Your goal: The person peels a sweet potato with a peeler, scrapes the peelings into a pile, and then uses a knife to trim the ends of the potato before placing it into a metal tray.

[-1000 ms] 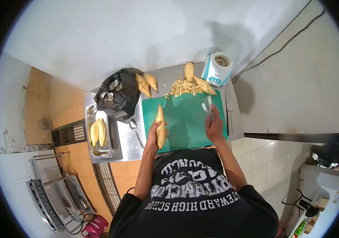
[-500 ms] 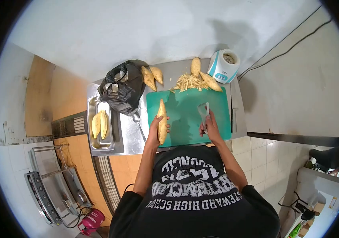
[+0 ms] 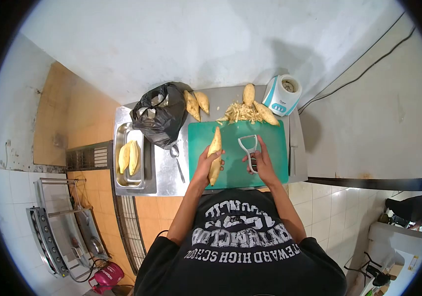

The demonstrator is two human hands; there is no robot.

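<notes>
My left hand [image 3: 204,166] is wrapped round a sweet potato [image 3: 215,144], which points away from me over the left part of a green cutting board [image 3: 233,175]. The sweet potato looks mostly pale yellow. In my right hand [image 3: 265,168] is a Y-shaped peeler [image 3: 250,151] by its handle, its blade end pointing away and apart from the sweet potato. A heap of peelings [image 3: 240,113] lies at the board's far edge, with two sweet potatoes beside it, one upright-looking [image 3: 249,94] and one slanted [image 3: 267,114].
A metal tray [image 3: 116,163] at left holds two peeled sweet potatoes [image 3: 133,157]. A black plastic bag [image 3: 159,116] stands behind, beside two more sweet potatoes [image 3: 191,106]. A spoon [image 3: 175,152] lies left of the board, a knife [image 3: 292,160] right. A blender base [image 3: 282,96] stands back right.
My left hand has shifted slightly right with the sweet potato. The peeler has turned in my right hand, so its head now shows broad side on. The whole view has also moved a little.
</notes>
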